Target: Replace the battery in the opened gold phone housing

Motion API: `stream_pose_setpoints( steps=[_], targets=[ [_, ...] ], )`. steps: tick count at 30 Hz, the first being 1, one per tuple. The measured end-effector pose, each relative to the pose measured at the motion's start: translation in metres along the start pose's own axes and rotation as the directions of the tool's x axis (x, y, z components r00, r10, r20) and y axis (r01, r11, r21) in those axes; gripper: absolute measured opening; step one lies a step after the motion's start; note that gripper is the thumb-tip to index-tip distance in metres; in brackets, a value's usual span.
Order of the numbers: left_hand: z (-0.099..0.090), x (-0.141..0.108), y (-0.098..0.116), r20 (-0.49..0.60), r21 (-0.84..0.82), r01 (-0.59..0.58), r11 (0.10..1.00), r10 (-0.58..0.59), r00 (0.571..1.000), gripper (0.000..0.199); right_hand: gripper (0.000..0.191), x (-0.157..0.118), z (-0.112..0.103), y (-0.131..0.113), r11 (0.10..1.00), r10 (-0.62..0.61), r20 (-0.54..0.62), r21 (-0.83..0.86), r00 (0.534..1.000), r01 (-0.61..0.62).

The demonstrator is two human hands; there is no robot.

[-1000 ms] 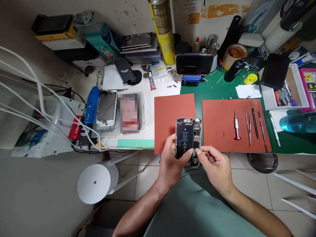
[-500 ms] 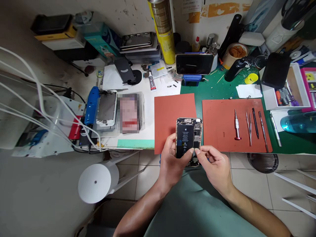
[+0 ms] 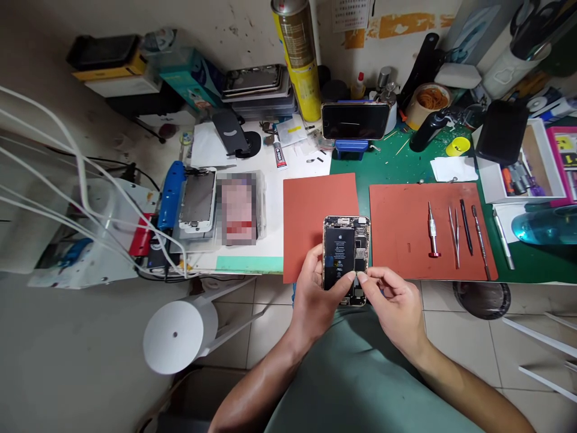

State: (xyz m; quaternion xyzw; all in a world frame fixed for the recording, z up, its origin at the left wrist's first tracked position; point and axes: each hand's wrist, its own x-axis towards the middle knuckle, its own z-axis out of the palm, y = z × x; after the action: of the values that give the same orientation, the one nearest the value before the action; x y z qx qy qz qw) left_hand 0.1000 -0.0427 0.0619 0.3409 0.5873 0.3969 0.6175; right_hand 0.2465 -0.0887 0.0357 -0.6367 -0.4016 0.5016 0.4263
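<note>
An opened phone [image 3: 340, 246] shows its black battery and circuit board, held upright over the front edge of the bench. My left hand [image 3: 315, 291] grips it from the left side, the thumb lying across its lower part. My right hand [image 3: 394, 300] is at the lower right of the phone, fingers pinched together near the left thumb tip; whatever they hold is too small to make out. Behind the phone lies a red-brown mat [image 3: 306, 210]. A second mat [image 3: 392, 222] to the right carries a screwdriver [image 3: 433, 231], tweezers [image 3: 455, 237] and two slim tools.
A phone [image 3: 355, 121] rests on a blue stand at the back, beside a yellow spray can [image 3: 302, 72]. On the left are a white phone screen [image 3: 197, 198] and a blue tool [image 3: 171, 193]. A box of tools [image 3: 543, 162] stands at the right, a white stool [image 3: 174, 337] below left.
The view has shifted very slightly. Both hands keep nearly the same pose on the phone, with no clear movement of the fingers.
</note>
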Motion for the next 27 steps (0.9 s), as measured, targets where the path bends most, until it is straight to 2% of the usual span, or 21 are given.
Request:
stream_pose_setpoints(
  steps=[7,11,15,18,21,27],
  targets=[
    [0.001,-0.001,-0.004,-0.014,-0.012,-0.005,1.000,0.005,1.000,0.055,0.032,-0.002,-0.002,0.004,1.000,0.016,0.007,-0.026,1.000,-0.015],
    [-0.002,-0.003,-0.005,0.040,-0.074,0.020,0.997,-0.017,0.999,0.058,0.032,-0.003,-0.004,0.007,1.000,0.007,0.025,-0.025,1.000,-0.007],
    [-0.004,-0.005,-0.004,0.088,-0.136,0.023,0.990,-0.011,0.996,0.051,0.032,-0.005,-0.005,0.008,0.999,0.009,0.022,-0.035,1.000,-0.008],
    [-0.004,-0.006,-0.005,0.095,-0.155,0.009,0.988,0.005,0.996,0.044,0.028,-0.006,-0.003,0.010,1.000,0.007,0.076,0.013,0.997,-0.008],
    [-0.004,-0.007,-0.005,0.080,-0.156,-0.007,0.988,0.020,0.997,0.042,0.031,-0.006,0.004,0.012,0.996,0.012,0.143,0.083,0.990,-0.024],
    [-0.007,-0.006,-0.003,0.108,-0.187,-0.016,0.982,0.037,0.994,0.038,0.032,-0.010,0.009,0.013,0.992,0.048,0.181,0.108,0.982,-0.069]
  ],
)
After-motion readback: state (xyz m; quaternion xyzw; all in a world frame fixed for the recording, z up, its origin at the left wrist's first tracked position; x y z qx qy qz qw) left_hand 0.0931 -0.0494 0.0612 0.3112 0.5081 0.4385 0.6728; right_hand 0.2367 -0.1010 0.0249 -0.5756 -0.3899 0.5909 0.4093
